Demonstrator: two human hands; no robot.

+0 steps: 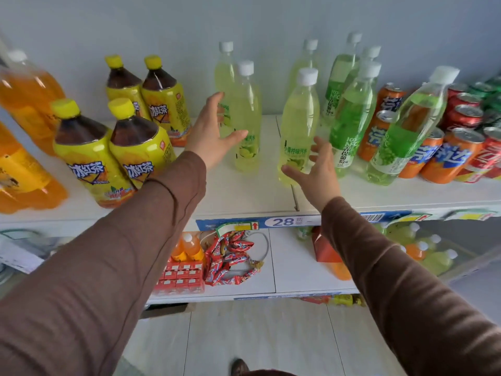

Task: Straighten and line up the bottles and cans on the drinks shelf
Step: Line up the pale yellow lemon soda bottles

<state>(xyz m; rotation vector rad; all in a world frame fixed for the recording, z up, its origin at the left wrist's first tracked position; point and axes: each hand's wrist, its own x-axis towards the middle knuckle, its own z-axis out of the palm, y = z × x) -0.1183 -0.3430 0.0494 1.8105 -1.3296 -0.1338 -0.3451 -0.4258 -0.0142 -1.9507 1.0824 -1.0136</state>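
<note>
Though glossy, slim bottles (245, 118) (plastic)

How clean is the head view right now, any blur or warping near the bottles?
Head view: even, soft light, no harsh glare; wide-angle warp tilts the edge bottles, like the green grape bottle; the lime bottle at centre is sharp; cans and far right edge smear slightly.

Head view, downward over shelf (244, 196)
</note>
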